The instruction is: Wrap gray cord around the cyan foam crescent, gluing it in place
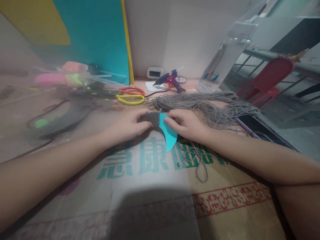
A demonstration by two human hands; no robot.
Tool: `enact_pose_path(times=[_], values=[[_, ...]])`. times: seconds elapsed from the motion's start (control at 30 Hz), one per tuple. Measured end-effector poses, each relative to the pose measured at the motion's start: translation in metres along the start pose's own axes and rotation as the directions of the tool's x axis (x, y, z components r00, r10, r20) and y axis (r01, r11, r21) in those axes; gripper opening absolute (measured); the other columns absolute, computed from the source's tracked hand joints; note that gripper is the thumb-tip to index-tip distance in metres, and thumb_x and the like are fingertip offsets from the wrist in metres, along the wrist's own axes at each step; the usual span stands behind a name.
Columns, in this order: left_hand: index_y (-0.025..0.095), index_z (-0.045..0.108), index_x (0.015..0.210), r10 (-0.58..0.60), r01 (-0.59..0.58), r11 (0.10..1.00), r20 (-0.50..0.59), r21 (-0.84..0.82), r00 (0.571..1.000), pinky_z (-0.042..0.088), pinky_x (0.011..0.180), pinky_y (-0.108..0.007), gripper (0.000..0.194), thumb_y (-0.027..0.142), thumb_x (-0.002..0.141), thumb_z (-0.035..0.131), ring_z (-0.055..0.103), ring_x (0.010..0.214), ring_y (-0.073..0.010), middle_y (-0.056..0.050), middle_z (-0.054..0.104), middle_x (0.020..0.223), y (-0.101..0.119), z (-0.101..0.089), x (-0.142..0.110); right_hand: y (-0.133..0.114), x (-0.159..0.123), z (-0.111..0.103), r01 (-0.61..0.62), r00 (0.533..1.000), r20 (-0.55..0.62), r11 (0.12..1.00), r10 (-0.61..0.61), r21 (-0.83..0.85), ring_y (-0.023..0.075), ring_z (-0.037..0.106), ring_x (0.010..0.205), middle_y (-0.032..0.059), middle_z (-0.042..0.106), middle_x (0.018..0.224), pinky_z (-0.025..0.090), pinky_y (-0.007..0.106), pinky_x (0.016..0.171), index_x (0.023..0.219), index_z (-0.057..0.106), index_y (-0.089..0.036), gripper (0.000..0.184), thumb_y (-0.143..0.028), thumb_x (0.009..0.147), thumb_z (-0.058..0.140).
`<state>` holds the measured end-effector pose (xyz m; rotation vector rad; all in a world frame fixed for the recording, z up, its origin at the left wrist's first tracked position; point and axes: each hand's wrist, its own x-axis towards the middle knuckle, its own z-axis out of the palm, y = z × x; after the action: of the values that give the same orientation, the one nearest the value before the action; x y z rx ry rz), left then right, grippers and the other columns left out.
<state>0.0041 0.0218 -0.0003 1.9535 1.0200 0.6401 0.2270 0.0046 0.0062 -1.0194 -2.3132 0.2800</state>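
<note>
A curved, fin-shaped turquoise piece (pixel 168 135) is held between my two hands above the cardboard. Its left part is covered with dark grey cord (pixel 153 118), wound or laid closely; which of the two I cannot tell. My left hand (pixel 135 125) pinches the grey-covered end between thumb and fingers. On the turquoise part, the thumb of my right hand (pixel 183 123) presses from the front, with the fingers curled behind. Loose grey cord (pixel 200 160) trails below my right hand, and a large bundle of the same cord (pixel 195 101) lies just behind it.
Behind the hands are scissors with red and yellow handles (pixel 131 95), a glue gun (pixel 171 81) with a lit red light, and a small digital clock (pixel 155 72). A clear bottle (pixel 215 63) stands right; a phone (pixel 262 131) lies beside the cord. Printed cardboard (pixel 155 190) covers the table.
</note>
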Motion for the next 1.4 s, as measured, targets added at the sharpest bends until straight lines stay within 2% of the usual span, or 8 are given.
enact_pose_path(times=[0.2, 0.37, 0.53, 0.7, 0.9, 1.2, 1.4], values=[[0.019, 0.064, 0.097, 0.006, -0.006, 1.0, -0.005, -0.004, 1.0, 0.045, 0.064, -0.026, 0.02, 0.029, 0.082, 0.055, 0.06, 0.076, -0.0169, -0.001, 0.066, 0.088, -0.001, -0.0002, -0.0002, -0.0003, 0.0005, 0.0005, 0.0, 1.0, -0.001, 1.0, 0.0, 0.011, 0.0095, 0.046, 0.059, -0.0022, 0.048, 0.061, 0.033, 0.022, 0.058, 0.067, 0.049, -0.017, 0.028, -0.03, 0.092, 0.046], [0.018, 0.062, 0.093, -0.009, 0.009, 0.999, 0.0, -0.037, 1.0, 0.039, 0.054, -0.023, 0.019, 0.032, 0.085, 0.053, 0.052, 0.058, -0.012, 0.002, 0.062, 0.074, 0.002, 0.0006, -0.0018, -0.0006, 0.0005, 0.0006, -0.023, 1.0, 0.009, 0.999, 0.022, 0.029, 0.0098, 0.045, 0.059, -0.0026, 0.047, 0.061, 0.033, 0.023, 0.057, 0.066, 0.048, -0.017, 0.028, -0.031, 0.091, 0.046], [0.019, 0.061, 0.093, -0.044, 0.045, 0.997, 0.022, -0.056, 0.999, 0.036, 0.048, -0.022, 0.019, 0.033, 0.086, 0.051, 0.048, 0.051, -0.0107, 0.004, 0.059, 0.067, 0.0013, 0.0011, -0.0024, -0.0006, 0.0003, 0.0006, -0.013, 1.0, 0.012, 1.0, 0.012, 0.028, 0.0096, 0.045, 0.059, -0.0023, 0.048, 0.061, 0.033, 0.023, 0.057, 0.067, 0.048, -0.017, 0.029, -0.031, 0.092, 0.046], [0.019, 0.063, 0.097, 0.021, -0.021, 1.0, -0.006, -0.014, 1.0, 0.046, 0.064, -0.025, 0.02, 0.028, 0.083, 0.052, 0.06, 0.077, -0.0165, 0.0, 0.067, 0.087, -0.0018, -0.0001, -0.0006, -0.0006, 0.0003, 0.0008, -0.011, 1.0, 0.019, 1.0, 0.011, 0.013, 0.0103, 0.047, 0.06, -0.0015, 0.05, 0.062, 0.034, 0.023, 0.058, 0.068, 0.05, -0.017, 0.029, -0.032, 0.092, 0.045], [0.019, 0.064, 0.095, 0.029, -0.029, 0.999, -0.006, -0.019, 1.0, 0.047, 0.066, -0.026, 0.02, 0.025, 0.079, 0.053, 0.061, 0.077, -0.0173, 0.0, 0.067, 0.086, -0.0004, -0.0003, 0.0005, -0.0001, 0.0002, 0.0008, -0.015, 0.999, 0.03, 1.0, 0.014, 0.01, 0.0109, 0.047, 0.061, -0.0009, 0.052, 0.063, 0.034, 0.023, 0.059, 0.069, 0.051, -0.017, 0.029, -0.032, 0.092, 0.046], [0.018, 0.061, 0.091, -0.033, 0.032, 0.998, -0.014, -0.049, 0.999, 0.04, 0.052, -0.024, 0.018, 0.033, 0.084, 0.053, 0.056, 0.062, -0.0142, 0.0, 0.065, 0.077, 0.0037, 0.0018, -0.0024, -0.0006, 0.0006, 0.0012, -0.003, 1.0, 0.008, 1.0, 0.003, 0.023, 0.0097, 0.045, 0.058, -0.0021, 0.047, 0.061, 0.033, 0.022, 0.057, 0.066, 0.049, -0.017, 0.03, -0.031, 0.092, 0.046], [0.02, 0.058, 0.088, -0.075, 0.079, 0.989, 0.036, -0.122, 0.997, 0.032, 0.043, -0.023, 0.012, 0.029, 0.083, 0.051, 0.046, 0.047, -0.0111, 0.004, 0.055, 0.062, 0.0052, 0.002, -0.0031, 0.0002, 0.0005, 0.0006, -0.004, 0.999, 0.033, 1.0, 0.004, -0.004, 0.0104, 0.046, 0.06, -0.001, 0.051, 0.063, 0.033, 0.023, 0.059, 0.069, 0.052, -0.016, 0.029, -0.032, 0.093, 0.046]])
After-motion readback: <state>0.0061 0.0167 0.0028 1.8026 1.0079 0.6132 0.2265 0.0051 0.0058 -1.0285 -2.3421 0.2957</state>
